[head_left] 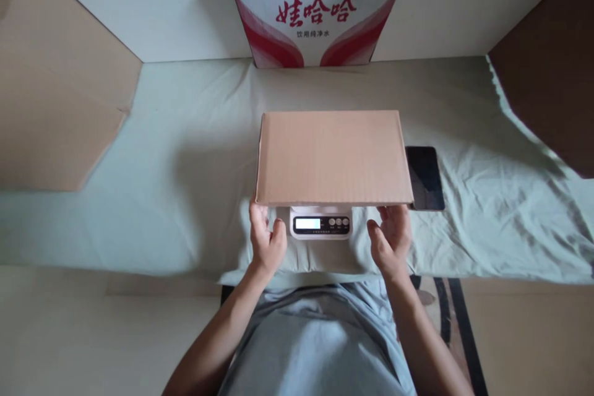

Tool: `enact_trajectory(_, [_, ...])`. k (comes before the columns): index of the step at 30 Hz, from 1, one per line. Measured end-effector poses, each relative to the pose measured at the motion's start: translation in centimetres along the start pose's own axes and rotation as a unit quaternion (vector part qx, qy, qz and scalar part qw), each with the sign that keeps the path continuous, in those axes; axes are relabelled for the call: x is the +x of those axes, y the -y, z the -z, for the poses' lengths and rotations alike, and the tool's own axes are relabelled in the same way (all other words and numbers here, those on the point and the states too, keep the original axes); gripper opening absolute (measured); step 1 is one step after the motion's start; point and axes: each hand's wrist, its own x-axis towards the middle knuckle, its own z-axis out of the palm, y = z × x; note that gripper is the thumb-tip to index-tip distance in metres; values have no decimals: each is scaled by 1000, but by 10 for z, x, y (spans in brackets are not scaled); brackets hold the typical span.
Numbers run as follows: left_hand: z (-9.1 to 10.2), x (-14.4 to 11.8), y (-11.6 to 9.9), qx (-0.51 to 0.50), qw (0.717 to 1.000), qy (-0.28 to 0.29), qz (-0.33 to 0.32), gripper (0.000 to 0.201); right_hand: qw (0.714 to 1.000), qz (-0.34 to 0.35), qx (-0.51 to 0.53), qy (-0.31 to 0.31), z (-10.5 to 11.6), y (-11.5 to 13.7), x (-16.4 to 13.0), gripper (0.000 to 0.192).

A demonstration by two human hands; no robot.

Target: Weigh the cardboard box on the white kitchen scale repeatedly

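Pale green sheeting (pixel 139 198) covers the bench, where a cardboard box (pixel 333 158) sits on a small scale (pixel 320 223). Left hand (pixel 266 240) and right hand (pixel 391 238) hover open just below its front edge, grasping nothing; best kept clear so the reading settles.

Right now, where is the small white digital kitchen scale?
In the head view the white digital scale sits at centre on the pale green cloth, under the flat brown cardboard box, its display between the left hand and right hand.

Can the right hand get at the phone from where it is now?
Probably yes. The right hand is open at the box's near right corner, and the phone lies flat just beyond, beside the box, with nothing on it.
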Motion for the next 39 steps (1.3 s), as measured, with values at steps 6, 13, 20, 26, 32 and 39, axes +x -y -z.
enact_trajectory(6, [5, -3, 20, 9, 1000, -2, 6, 72, 1000, -5, -28, -7, 6, -13, 0, 41])
enact_trajectory(13, [20, 0, 53, 46, 997, 5, 63, 70, 989, -65, -129, 24, 15, -18, 4, 38])
enact_trajectory(20, [24, 2, 47, 51, 997, 13, 58, 59, 995, -62, -72, 17, 17, -17, 0, 39])
enact_trajectory(26, [29, 1, 8, -9, 1000, 6, 3, 64, 998, -30, 60, -19, 17, 6, 7, 64])
enact_trajectory(32, [17, 6, -29, -45, 998, 33, 21, 64, 995, -21, 96, 23, -1, 35, 19, 62])
enact_trajectory(39, [2, 44, -53, -54, 997, 11, -57, 71, 990, 70, 119, 31, -16, 57, 55, 61])
